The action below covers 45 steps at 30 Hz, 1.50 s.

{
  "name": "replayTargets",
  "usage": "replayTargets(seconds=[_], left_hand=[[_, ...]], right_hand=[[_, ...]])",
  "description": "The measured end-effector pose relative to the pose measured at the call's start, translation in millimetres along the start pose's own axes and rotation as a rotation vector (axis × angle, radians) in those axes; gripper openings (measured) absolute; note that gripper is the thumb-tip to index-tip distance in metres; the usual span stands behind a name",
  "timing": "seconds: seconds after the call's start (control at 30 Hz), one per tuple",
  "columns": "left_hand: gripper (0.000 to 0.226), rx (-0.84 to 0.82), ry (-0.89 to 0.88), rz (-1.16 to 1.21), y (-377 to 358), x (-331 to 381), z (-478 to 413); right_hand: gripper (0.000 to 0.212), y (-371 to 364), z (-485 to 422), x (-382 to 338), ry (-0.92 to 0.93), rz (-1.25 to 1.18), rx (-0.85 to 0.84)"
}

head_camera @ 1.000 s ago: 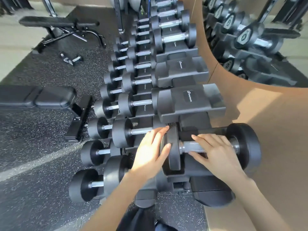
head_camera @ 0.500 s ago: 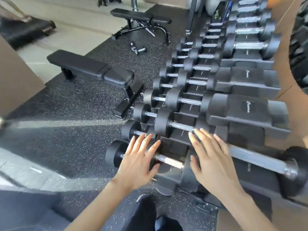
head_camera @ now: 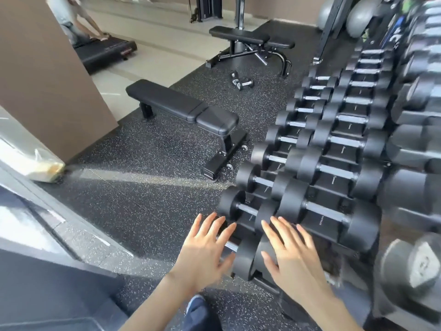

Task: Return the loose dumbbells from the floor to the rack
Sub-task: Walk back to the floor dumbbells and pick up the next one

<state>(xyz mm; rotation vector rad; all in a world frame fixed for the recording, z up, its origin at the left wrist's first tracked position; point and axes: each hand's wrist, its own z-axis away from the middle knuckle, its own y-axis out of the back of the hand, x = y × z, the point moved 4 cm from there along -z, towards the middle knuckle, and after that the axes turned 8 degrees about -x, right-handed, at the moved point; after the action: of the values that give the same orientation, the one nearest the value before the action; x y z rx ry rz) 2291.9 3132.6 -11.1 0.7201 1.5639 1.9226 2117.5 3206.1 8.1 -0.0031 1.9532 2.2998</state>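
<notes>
Dumbbells (head_camera: 241, 82) lie loose on the far floor (head_camera: 143, 149) near a bench (head_camera: 250, 40), so we judge them left to fetch, while the rack (head_camera: 332, 179) on the right looks mostly filled and our left hand (head_camera: 202, 252) and right hand (head_camera: 293, 255) hover at its near end, fingers spread, holding nothing.

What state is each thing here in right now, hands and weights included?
Left hand: open, fingers spread, gripping nothing.
Right hand: open, fingers spread, gripping nothing.
Loose dumbbells: lying on the floor, not racked.
Racked dumbbells: seated in rows.
</notes>
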Motion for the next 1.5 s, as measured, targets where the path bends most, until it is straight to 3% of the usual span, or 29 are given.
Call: replayTargets(seconds=[0.47,0.73,1.03,1.27,1.5], left_hand=[[0.057,0.126,-0.012,0.053,30.2,-157.9,-15.2],[0.058,0.071,0.076,0.019,16.7,-190.9,-42.7],[0.058,0.074,0.023,0.088,22.6,-204.6,-90.1],[0.057,0.052,-0.097,0.079,18.6,-242.1,-141.5],[0.054,0.067,-0.215,0.09,35.5,-327.0,-202.3]], right_hand=[[0.059,29.0,-127.6,-101.2,-0.021,0.053,0.029],[0.059,14.7,-174.9,-99.4,0.052,0.084,-0.059],[0.055,20.7,-225.6,-94.1,0.128,0.054,-0.012],[0.057,21.1,-270.8,-92.3,0.015,0.035,-0.058],[0.058,24.0,-344.1,-125.3,-0.135,0.007,-0.035]])
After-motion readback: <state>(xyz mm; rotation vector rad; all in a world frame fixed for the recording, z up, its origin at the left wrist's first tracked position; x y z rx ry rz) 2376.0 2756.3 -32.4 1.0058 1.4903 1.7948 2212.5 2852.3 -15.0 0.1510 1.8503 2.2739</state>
